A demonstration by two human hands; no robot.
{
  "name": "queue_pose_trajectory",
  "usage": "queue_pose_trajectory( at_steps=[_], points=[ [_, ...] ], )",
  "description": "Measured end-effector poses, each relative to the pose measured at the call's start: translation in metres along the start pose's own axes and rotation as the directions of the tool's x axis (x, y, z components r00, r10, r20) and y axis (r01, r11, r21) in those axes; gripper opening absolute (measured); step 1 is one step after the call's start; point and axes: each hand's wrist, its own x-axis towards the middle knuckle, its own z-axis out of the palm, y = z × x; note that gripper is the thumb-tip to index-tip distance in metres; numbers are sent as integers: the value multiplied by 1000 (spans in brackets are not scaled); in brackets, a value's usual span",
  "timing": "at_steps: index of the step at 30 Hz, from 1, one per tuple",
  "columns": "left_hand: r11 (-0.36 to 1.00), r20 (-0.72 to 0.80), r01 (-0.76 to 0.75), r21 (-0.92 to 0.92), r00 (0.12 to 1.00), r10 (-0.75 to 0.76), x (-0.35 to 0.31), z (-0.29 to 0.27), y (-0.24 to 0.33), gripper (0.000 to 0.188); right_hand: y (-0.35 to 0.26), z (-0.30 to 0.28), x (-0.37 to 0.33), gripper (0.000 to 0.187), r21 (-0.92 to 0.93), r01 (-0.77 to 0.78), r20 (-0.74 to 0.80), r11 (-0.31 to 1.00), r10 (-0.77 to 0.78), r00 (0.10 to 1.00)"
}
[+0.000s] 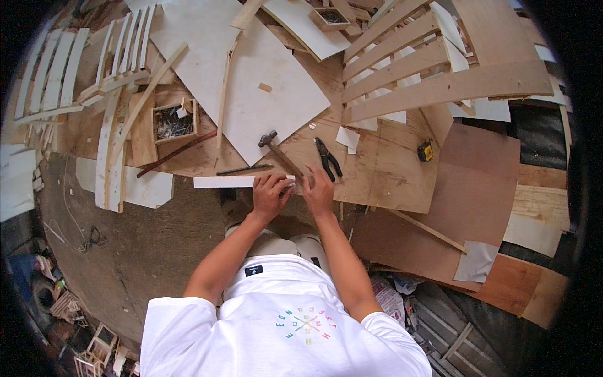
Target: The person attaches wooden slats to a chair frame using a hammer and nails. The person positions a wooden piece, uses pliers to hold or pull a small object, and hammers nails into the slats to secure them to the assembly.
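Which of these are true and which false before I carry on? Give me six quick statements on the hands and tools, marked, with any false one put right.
1. The left hand is on the white strip. True.
2. The pliers lie between the hammer and the tape measure. True.
3. The tape measure lies left of the hammer. False: the tape measure lies to its right.
4. The wooden box left of the hammer is empty. False: the wooden box holds small metal pieces.
5. The hammer's head points away from the hands. True.
6. The hands are far apart. False: the right hand is close beside the left.

Woodworking workshop, hammer point(282, 156) and pliers point(326, 158) on a plywood bench point(391, 179), box point(195, 119) of nails point(171, 124), slatted wooden frames point(433, 93)
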Motion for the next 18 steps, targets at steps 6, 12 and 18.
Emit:
queue_pose_trajectory(
  at_steps=[6,12,18],
  points=[
    [1000,-79,-13,24,997,15,1,6,-2,16,-3,3,35,31,-95,218,233,971,-191,953],
    [1000,-112,3,-7,994,-4,0,10,-1,14,-10,-4,42,30,-7,-33,225,999,33,974],
    [999,-150,-22,35,988,27,1,6,-2,10,-27,-70,-13,29,225,-197,252,954,138,958]
  ],
)
